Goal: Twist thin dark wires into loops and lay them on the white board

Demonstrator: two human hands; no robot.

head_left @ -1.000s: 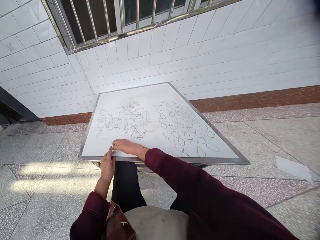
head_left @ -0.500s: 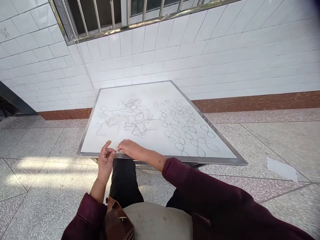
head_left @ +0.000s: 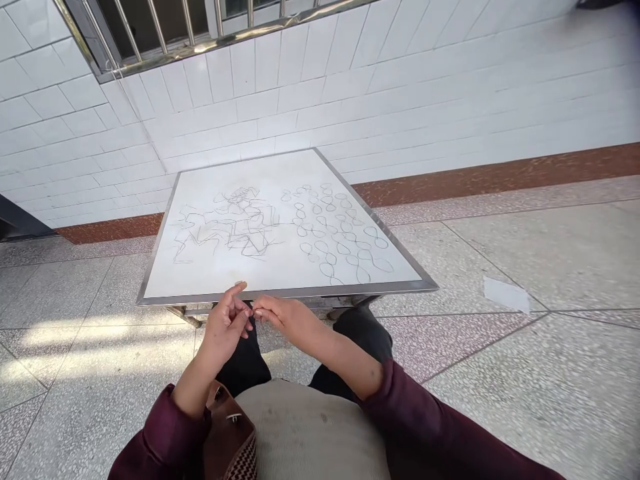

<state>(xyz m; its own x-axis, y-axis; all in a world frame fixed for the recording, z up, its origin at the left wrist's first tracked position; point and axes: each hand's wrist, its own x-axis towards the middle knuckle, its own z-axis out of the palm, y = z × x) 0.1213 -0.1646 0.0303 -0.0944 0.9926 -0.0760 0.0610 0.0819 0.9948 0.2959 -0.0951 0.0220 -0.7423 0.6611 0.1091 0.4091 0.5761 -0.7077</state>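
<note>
1. Fingertips of the left hand (head_left: 223, 330) are bunched, thumb against fingers, with the index finger reaching outward; that grip is together.
2. The right hand (head_left: 287, 317) faces it, its grip likewise together at thumb and fingers, the two sets of fingertips nearly meeting. Whether a thin strand is pinched between them I cannot tell; it is too small to see.
3. Both hands sit at the near metal edge (head_left: 285, 293) of the white tabletop (head_left: 270, 170), the left index fingertip overlapping that edge in view.
4. On the tabletop's left half lie angular dark strands (head_left: 247, 230), crossing one another, most tangled toward the back.
5. On its right half, looped strands (head_left: 350, 237) shaped like figure eights lie in loose rows.
6. Maroon sleeves cover the arms; a brown bag (head_left: 227, 423) rests beside the left forearm.
7. A white scrap (head_left: 506, 294) lies on the speckled floor (head_left: 135, 400), right of the tabletop.
8. Behind stands a white tiled wall (head_left: 425, 127) with a barred window.
</note>
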